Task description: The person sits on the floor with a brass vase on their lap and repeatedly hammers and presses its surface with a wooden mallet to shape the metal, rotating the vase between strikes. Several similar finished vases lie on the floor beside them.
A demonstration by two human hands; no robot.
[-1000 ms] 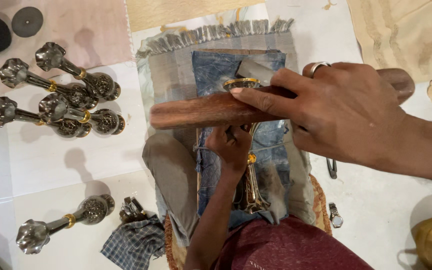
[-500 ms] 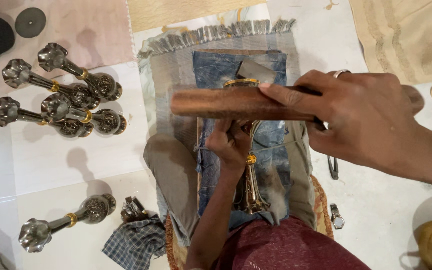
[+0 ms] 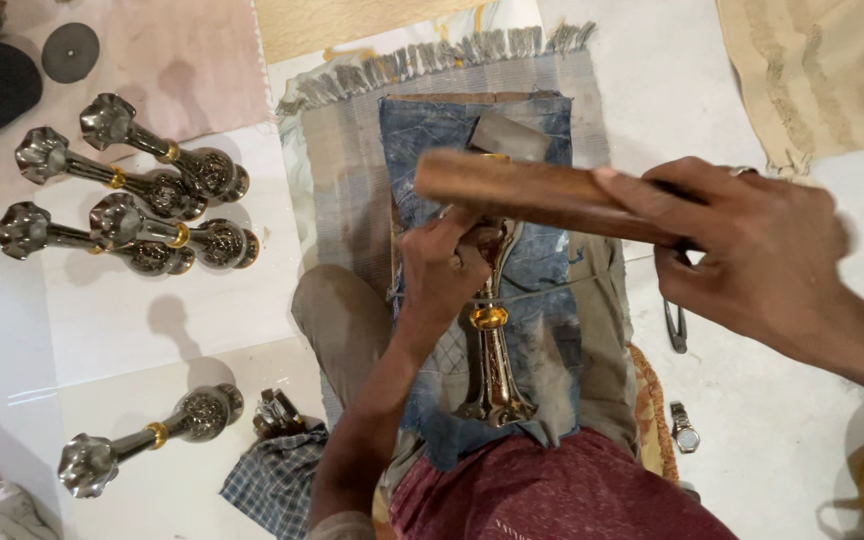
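White floor tiles carry a fringed mat. Left hand clamps the stiff, probably heavy metal stand near its top; right hand, wrapped tight, swings a hard wooden mallet.

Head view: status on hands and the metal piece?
Right hand grips wooden stick, raised. Left hand steadies metal candlestick on denim cloth. Nothing between stick and candlestick.
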